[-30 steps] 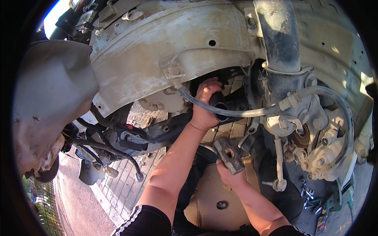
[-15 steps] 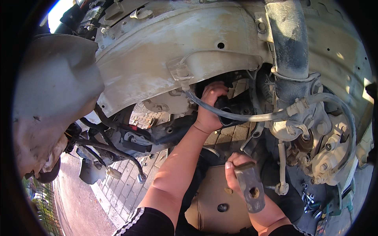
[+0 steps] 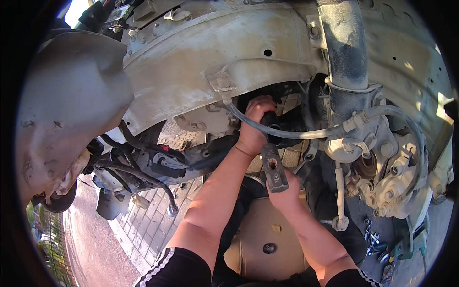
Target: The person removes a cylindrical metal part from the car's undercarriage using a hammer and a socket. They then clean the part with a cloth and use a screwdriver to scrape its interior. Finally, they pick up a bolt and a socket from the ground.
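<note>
My right hand (image 3: 285, 192) is closed around a hammer; its dark steel head (image 3: 274, 168), with the eye showing, hides most of the handle. The head is raised close to my left wrist, in front of the opening under the pale body panel. My left hand (image 3: 260, 109) reaches into that opening, fingers curled around a black suspension part (image 3: 271, 119). Part of its grip is hidden in shadow. A grey rubber hose (image 3: 296, 133) crosses just in front of the black part.
At the right stand the strut (image 3: 345, 57) and the dusty steering knuckle (image 3: 392, 179), with a hanging link rod (image 3: 340, 196). Loose wiring (image 3: 138, 177) dangles at the left. Tan padding (image 3: 267, 239) lies between my forearms. Several hand tools (image 3: 375, 239) rest on the ground at lower right.
My right hand has lifted the hammer up and to the left, so its head is now near the black part. My left hand keeps its place. The view has shifted slightly.
</note>
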